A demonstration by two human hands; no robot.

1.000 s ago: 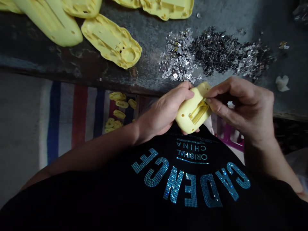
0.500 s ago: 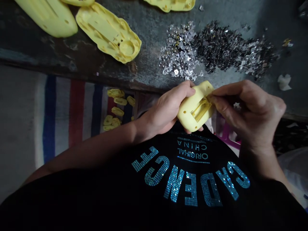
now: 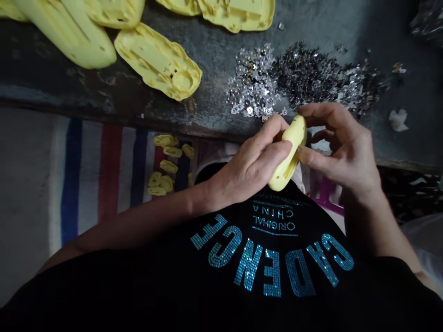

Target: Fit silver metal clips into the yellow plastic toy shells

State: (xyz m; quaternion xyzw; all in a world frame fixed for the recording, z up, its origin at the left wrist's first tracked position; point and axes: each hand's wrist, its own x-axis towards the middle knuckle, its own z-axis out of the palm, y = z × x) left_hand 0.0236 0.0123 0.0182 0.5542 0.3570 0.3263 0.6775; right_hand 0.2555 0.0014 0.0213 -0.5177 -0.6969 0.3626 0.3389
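Observation:
A yellow plastic casing (image 3: 295,133) is tilted on its edge just beyond the bench's front edge, with a long slot along its right face. My left hand (image 3: 245,166) grips it from the left, thumb pressed on the near side. On the other side, my right hand (image 3: 349,150) has its index fingertip at the casing's top end and its thumb against the slotted face; the other fingers are curled. Whether a small part sits between those fingers is hidden. Behind the hands lie a heap of small silver metal clips (image 3: 254,85) and a darker heap of small metal parts, seemingly springs (image 3: 304,74).
More yellow casing halves (image 3: 148,57) lie on the worn bench (image 3: 211,99) at the back left. A crumpled white scrap (image 3: 398,120) is at the right. Several yellow pieces (image 3: 169,166) lie low on a striped sheet (image 3: 110,170). A purple plastic frame (image 3: 327,198) shows below my right hand.
The casing has turned from showing its battery-like slot face to nearly edge-on. My left thumb has moved onto its side. My right hand has gone from a pinch at the slot to spread fingers on the casing.

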